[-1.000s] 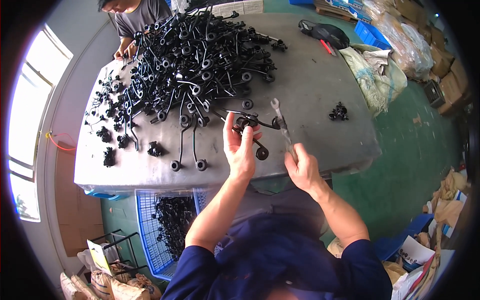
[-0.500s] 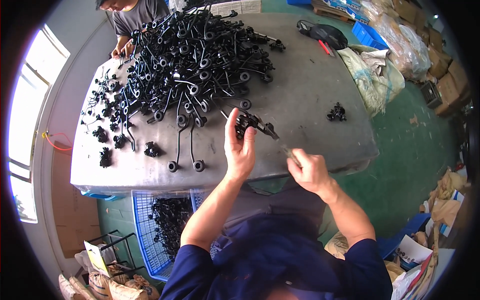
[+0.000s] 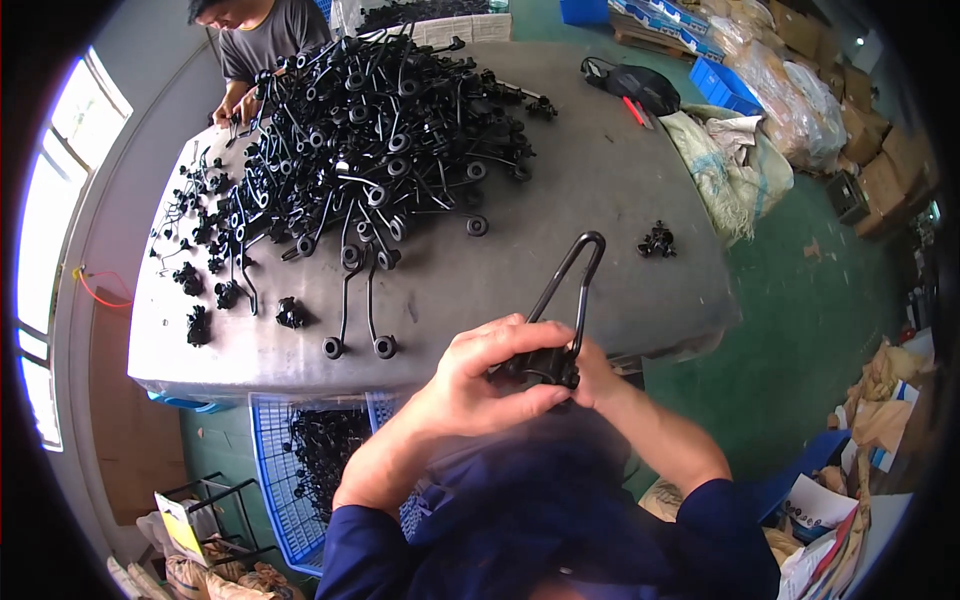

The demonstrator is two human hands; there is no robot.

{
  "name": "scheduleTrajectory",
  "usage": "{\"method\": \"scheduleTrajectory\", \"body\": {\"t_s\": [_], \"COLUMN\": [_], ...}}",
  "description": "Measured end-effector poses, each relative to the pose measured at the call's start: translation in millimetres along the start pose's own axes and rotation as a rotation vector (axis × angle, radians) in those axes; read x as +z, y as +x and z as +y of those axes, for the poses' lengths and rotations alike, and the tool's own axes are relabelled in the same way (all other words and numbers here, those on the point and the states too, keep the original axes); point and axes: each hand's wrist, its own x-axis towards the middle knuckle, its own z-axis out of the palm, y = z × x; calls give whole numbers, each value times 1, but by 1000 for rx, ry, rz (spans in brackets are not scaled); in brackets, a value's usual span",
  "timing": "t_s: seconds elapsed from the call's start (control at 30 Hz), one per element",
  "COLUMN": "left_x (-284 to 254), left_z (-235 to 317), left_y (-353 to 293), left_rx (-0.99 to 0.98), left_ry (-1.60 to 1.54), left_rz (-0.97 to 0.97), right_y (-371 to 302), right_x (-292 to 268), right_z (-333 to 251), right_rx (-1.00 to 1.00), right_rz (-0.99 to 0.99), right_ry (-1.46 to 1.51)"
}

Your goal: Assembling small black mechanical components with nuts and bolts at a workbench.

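Note:
Close to the table's front edge, my left hand [image 3: 468, 385] grips a black part with a bent rod [image 3: 592, 265] whose narrow loop points up and away from me. Its chunky black base [image 3: 545, 368] sits between my thumb and fingers. My right hand [image 3: 597, 378] is right behind this base, on its right side. The right fingers are hidden, so what they hold does not show. A large pile of black bent rods with round rubber-like ends [image 3: 370, 130] covers the table's far left half. Two long rods [image 3: 372, 305] lie at the near side of the pile.
Several small black clusters [image 3: 291, 312] lie on the grey table [image 3: 470, 300] at the left, another [image 3: 657, 240] at the right. A co-worker [image 3: 265, 45] handles parts at the far left. Below the table stands a blue basket [image 3: 270, 470] of black parts. Sacks [image 3: 730, 165] stand at the right.
Both hands have come nearer my body and together. The part has turned, so its rod loop now points up. The thin tool that was in my right hand is out of sight.

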Motion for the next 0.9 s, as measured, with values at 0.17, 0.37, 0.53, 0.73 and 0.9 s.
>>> {"method": "scheduleTrajectory", "body": {"t_s": [0.17,0.37,0.53,0.73,0.9], "left_x": [-7,-66,-148,-227,-138], "left_z": [-2,5,40,32,-7], "left_y": [-18,-61,-169,-387,-522], "left_rx": [-25,-154,-265,-622,-1444], "left_ry": [94,374,722,1117,1198], "left_rz": [-18,346,1093,1393,1048], "right_y": [8,43,56,70,76], "right_x": [-5,-88,-122,-143,-140], "right_z": [-15,-77,-48,-32,-31], "right_rx": [139,-284,-472,-604,-604], "right_rz": [17,443,644,585,594], "right_ry": [40,327,-423,-804,-893]}}
